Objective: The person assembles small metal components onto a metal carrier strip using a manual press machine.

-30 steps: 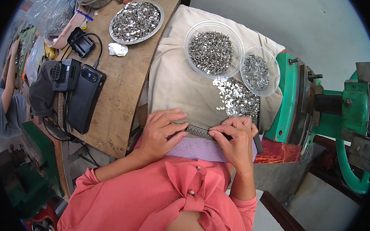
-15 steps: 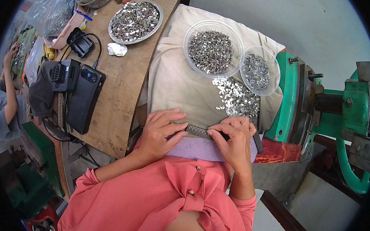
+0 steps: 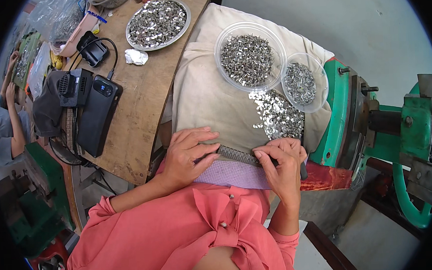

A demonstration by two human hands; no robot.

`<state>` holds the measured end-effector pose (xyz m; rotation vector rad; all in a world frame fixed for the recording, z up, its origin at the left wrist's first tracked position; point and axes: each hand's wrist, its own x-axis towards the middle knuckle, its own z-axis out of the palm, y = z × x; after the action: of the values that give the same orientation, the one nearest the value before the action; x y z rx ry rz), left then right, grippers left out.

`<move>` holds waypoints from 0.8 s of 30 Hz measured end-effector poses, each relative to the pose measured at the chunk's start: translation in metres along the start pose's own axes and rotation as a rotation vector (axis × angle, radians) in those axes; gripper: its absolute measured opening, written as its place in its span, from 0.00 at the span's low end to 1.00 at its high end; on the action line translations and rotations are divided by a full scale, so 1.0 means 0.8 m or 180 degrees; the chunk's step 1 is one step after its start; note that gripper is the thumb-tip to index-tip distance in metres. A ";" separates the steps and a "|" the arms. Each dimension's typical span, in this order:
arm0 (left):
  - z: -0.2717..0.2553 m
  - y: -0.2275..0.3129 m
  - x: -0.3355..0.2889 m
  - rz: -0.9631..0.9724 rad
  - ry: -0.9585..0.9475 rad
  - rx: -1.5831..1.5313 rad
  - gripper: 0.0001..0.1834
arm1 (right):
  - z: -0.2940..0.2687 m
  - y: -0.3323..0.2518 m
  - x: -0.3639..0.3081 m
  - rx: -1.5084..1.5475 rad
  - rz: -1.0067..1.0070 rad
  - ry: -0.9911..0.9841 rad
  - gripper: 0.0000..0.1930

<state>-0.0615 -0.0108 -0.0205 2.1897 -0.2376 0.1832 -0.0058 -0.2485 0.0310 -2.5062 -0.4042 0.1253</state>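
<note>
A long dark bar with a row of small notches or fitted pieces (image 3: 236,155) lies across the purple cloth (image 3: 230,174) in front of me. My left hand (image 3: 188,153) grips its left end between thumb and fingers. Farther along the bar, the thumb and forefinger of my right hand (image 3: 282,163) are pinched together at its upper edge. Whatever is between those fingertips is too small to tell. Just beyond my right hand, a loose heap of small shiny metal pieces (image 3: 277,116) spreads over the beige cloth (image 3: 214,105).
A large clear tub (image 3: 246,57) and a smaller one (image 3: 305,81) hold small metal parts. At right stands a green machine (image 3: 334,111). The wooden table (image 3: 136,100) carries a metal dish of pieces (image 3: 157,24) and a black power bank (image 3: 100,114). Another person's arm (image 3: 13,111) shows far left.
My right hand has slid a little to the right along the bar, baring more of its notched row. My left hand keeps its place. The other person's arms have shifted.
</note>
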 end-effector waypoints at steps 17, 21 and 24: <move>-0.001 0.001 0.000 -0.0037 -0.0044 0.0000 0.15 | 0.013 -0.009 0.000 -0.0166 -0.0007 0.0136 0.08; 0.000 0.000 0.001 -0.0036 -0.0033 0.0003 0.15 | 0.009 -0.007 0.001 -0.0092 0.0005 0.0047 0.07; 0.000 0.001 0.001 -0.0030 -0.0020 -0.0002 0.15 | 0.008 -0.005 -0.001 -0.0057 0.0006 0.0025 0.07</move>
<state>-0.0612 -0.0110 -0.0194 2.1908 -0.2309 0.1709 -0.0085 -0.2419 0.0281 -2.5241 -0.4015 0.1130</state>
